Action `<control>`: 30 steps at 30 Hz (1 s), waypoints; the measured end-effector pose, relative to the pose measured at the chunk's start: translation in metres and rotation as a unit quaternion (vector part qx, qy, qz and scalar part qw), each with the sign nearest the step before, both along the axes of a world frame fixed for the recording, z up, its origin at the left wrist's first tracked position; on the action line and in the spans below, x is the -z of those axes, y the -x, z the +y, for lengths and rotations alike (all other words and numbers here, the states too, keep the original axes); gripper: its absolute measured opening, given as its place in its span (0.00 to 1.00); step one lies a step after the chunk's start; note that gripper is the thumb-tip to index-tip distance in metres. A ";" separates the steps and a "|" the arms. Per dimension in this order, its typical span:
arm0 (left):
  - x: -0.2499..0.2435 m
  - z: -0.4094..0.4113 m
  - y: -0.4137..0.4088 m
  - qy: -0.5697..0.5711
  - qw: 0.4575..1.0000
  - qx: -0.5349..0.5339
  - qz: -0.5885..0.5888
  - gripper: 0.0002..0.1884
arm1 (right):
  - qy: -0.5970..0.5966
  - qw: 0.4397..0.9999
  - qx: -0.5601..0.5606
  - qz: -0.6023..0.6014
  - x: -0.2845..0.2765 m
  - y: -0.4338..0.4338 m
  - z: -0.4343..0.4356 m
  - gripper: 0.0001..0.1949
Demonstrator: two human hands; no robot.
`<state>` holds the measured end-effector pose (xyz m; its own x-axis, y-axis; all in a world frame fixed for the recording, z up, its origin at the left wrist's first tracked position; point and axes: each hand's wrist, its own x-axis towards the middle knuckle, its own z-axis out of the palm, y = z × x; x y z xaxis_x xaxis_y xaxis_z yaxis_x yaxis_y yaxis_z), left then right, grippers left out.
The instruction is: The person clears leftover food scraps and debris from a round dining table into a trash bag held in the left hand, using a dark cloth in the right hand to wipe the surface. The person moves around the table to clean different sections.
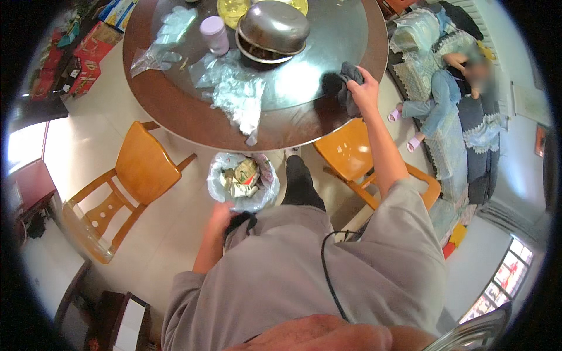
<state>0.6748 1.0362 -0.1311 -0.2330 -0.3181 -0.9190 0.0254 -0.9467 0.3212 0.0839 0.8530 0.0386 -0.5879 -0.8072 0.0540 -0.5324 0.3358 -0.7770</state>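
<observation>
My right hand (365,90) grips a dark grey cloth (350,90) above the right front edge of the round table (281,134). Lower down, my left hand (221,218) is blurred beside the near rim of a bin lined with a clear plastic bag (268,195); whether its fingers hold the liner cannot be told. Crumpled packaging and paper waste (245,175) fill part of the bin. On the table, crumpled clear plastic film (239,103) reaches the front edge. A metal bowl (276,22) lies upside down over another metal dish (263,56).
A pink lidded cup (215,37), a yellow tray (230,11) and more clear plastic (169,39) are on the table. Wooden chairs flank me, one at left (147,164), one at right (349,147). A person (443,90) reclines on the sofa (443,149). Red boxes (94,44) stand far left.
</observation>
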 end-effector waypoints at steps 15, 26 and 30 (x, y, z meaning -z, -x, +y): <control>0.003 0.020 0.176 -0.036 0.994 -0.098 -0.036 0.28 | -0.250 0.926 -0.235 0.157 0.008 0.005 -0.075 0.16; 0.011 0.009 0.205 -0.032 0.989 -0.145 -0.025 0.28 | -0.222 0.924 -0.282 0.131 0.023 -0.060 -0.056 0.18; 0.021 0.012 0.202 -0.035 0.984 -0.166 -0.045 0.19 | -0.214 0.925 -0.299 0.096 0.024 -0.087 -0.053 0.20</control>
